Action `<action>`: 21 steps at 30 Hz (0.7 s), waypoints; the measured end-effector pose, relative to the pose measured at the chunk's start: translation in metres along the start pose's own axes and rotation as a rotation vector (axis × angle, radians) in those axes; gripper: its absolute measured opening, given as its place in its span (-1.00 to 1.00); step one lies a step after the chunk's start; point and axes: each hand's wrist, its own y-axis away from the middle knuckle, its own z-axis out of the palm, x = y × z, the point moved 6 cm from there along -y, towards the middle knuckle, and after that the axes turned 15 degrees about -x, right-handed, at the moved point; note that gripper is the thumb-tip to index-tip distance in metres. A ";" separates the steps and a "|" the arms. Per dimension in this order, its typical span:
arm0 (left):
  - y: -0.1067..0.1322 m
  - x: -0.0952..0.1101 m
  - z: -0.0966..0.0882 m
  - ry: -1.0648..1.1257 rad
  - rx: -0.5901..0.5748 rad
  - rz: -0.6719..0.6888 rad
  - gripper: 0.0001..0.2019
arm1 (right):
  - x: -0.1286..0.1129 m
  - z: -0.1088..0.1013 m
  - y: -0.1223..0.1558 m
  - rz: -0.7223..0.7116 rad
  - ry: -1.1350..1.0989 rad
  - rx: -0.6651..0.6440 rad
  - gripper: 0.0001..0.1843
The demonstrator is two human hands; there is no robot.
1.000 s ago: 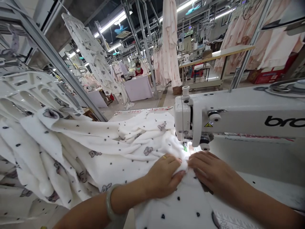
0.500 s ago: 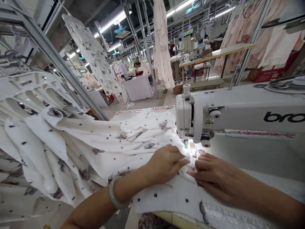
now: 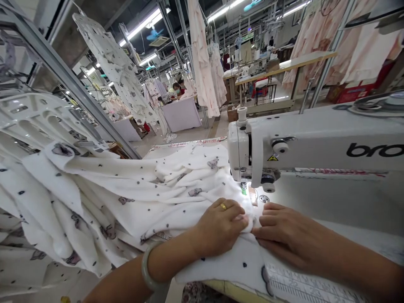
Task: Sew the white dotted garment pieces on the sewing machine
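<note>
White fabric (image 3: 176, 198) printed with small grey animals and dots runs across the sewing table and under the lit needle area of a white sewing machine (image 3: 303, 139). My left hand (image 3: 221, 227), wearing a ring, is closed on a fold of this fabric just in front of the presser foot (image 3: 243, 188). Close beside it, my right hand (image 3: 280, 231) has its fingers bent together at the fabric's right edge, fingertips pinching or pressing the cloth. Whatever lies beneath the right fingers is mostly hidden. A printed ruler scale (image 3: 296, 282) shows on the table below my right wrist.
More of the printed fabric hangs over a white plastic rack (image 3: 38, 113) at the left, by a metal post (image 3: 72, 84). Behind are hanging pink garments (image 3: 202, 59), another worktable (image 3: 284, 67) and a person (image 3: 179, 87) seated far off.
My left hand has turned and drawn slightly down and toward me with the fabric fold, its ring now in plain view. The right hand stays almost in place. The camera view has shifted slightly.
</note>
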 end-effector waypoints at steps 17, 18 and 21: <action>-0.005 -0.015 0.008 0.152 -0.141 0.003 -0.77 | 0.028 -0.002 0.000 0.113 0.241 0.237 -0.76; -0.008 -0.017 0.008 0.138 -0.152 0.007 -0.78 | 0.030 -0.004 0.001 0.123 0.259 0.264 -0.74; -0.018 -0.027 0.009 0.101 -0.177 0.025 -0.81 | 0.036 -0.006 0.003 0.159 0.284 0.316 -0.69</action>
